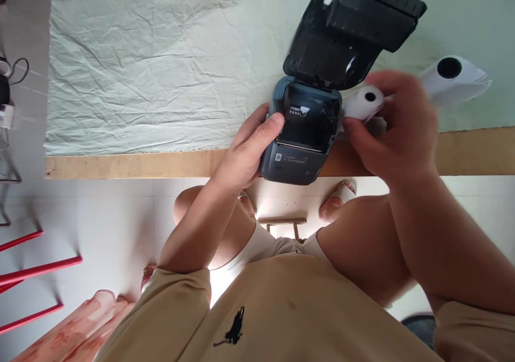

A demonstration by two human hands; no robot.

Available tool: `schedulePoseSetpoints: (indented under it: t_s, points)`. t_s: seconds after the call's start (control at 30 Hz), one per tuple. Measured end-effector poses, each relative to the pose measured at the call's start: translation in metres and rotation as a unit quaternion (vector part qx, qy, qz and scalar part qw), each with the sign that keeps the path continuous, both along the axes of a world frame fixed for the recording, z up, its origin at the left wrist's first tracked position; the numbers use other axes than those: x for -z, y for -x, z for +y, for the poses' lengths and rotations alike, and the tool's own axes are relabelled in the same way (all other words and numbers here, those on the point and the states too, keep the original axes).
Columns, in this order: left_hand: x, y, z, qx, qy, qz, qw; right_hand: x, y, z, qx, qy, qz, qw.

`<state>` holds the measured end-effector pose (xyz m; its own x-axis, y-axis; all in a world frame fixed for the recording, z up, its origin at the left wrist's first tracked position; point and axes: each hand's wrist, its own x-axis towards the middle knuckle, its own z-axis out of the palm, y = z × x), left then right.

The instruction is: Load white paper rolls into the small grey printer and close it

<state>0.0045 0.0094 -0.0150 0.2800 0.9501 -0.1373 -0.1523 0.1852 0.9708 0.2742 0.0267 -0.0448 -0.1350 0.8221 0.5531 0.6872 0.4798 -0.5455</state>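
One roll [361,104], right hand [406,128] pinching, left hand [250,150] clasping printer [308,123]

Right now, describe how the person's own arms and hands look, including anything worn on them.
Both the left hand and right hand are bare, without gloves. No watch or bracelet shows on the wrists. Plain tan, short sleeves leave the forearms uncovered. The right hand is blurred.
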Motion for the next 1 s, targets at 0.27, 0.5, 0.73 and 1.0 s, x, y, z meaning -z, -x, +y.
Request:
schedulePoseSetpoints:
  t_s: [0.27, 0.5, 0.73, 1.0]
  points:
    - [-0.002, 0.005, 0.001, 0.018, -0.007, 0.010, 1.000, -0.011, 0.019, 0.000, -0.011, -0.219, 0.177, 0.960]
    - [-0.002, 0.004, 0.002, 0.025, -0.026, 0.019, 0.999, -0.023, 0.064, -0.029, 0.012, -0.176, 0.107, 0.979]
    - [-0.003, 0.005, 0.001, 0.042, -0.027, 0.012, 0.999, -0.042, 0.066, -0.017, -0.027, -0.135, 0.108, 0.985]
    - [-0.003, 0.006, 0.000, 0.037, -0.032, 0.027, 0.998, -0.037, 0.072, -0.023, 0.013, -0.131, 0.077, 0.988]
